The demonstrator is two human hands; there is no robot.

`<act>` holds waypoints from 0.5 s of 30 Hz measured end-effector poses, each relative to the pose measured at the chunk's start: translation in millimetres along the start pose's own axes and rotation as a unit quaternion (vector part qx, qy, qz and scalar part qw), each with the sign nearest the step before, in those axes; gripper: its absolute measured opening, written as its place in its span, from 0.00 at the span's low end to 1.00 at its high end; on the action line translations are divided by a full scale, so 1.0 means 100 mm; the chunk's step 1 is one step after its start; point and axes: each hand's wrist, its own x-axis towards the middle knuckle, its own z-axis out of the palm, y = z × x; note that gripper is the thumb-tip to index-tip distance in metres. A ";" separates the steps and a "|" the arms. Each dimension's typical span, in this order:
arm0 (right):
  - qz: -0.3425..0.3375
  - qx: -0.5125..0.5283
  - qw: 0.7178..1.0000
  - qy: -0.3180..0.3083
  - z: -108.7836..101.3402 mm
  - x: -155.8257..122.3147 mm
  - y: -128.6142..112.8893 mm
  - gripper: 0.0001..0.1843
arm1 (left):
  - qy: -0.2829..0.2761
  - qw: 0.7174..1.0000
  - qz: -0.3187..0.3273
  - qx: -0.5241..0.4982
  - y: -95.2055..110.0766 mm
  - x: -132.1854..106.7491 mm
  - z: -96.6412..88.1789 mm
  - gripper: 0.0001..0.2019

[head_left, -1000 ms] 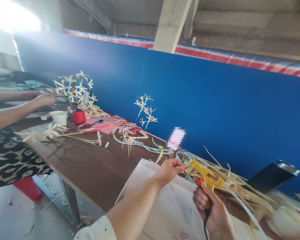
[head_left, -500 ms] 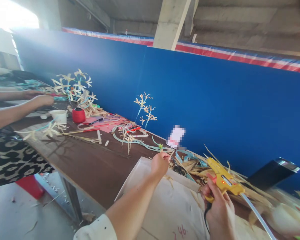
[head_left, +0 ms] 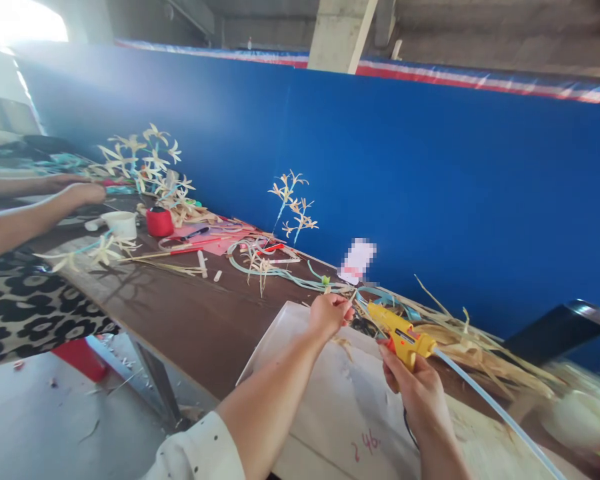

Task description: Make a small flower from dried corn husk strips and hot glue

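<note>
My right hand [head_left: 420,383] is wrapped round a yellow hot glue gun [head_left: 403,335], its nozzle pointing left toward my other hand. A long translucent glue stick [head_left: 495,405] sticks out of the gun's rear. My left hand [head_left: 330,313] is closed in a pinch on a thin pale strip of dried husk [head_left: 352,296], whose tip shows just past the fingers. The nozzle is close to this strip; whether they touch I cannot tell. Beneath both hands lies a white board [head_left: 325,393] with red writing. A small green piece [head_left: 326,281] is just beyond my left hand.
Dried husks [head_left: 460,347] litter the table's back right, near a black cylinder [head_left: 563,333]. Husk flowers [head_left: 300,220] stand against the blue partition [head_left: 430,180]. At left, another person's hands [head_left: 83,193] work near a white cup [head_left: 121,225] and red thread spool [head_left: 159,222].
My right hand has brought the glue gun left, with its nozzle now near my left fingers. My left hand keeps its pinch, and the view has shifted slightly.
</note>
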 end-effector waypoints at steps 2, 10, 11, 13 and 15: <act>-0.007 -0.039 0.999 0.008 0.03 -0.03 -0.04 0.22 | 0.001 1.000 0.007 0.019 0.00 -0.01 0.00 0.07; -0.010 -0.088 0.996 0.032 0.03 0.02 0.04 0.27 | -0.013 0.997 0.034 0.063 -0.06 0.02 0.01 0.09; -0.006 -0.093 0.995 0.024 0.02 0.03 0.05 0.27 | -0.012 0.997 0.035 0.063 -0.06 0.02 0.01 0.09; -0.001 -0.103 0.995 0.015 0.02 0.04 0.06 0.26 | -0.012 0.997 0.035 0.063 -0.05 0.00 0.01 0.09; -0.004 -0.115 0.993 0.016 0.02 0.03 0.05 0.26 | -0.011 0.997 0.030 0.064 -0.03 -0.01 0.01 0.09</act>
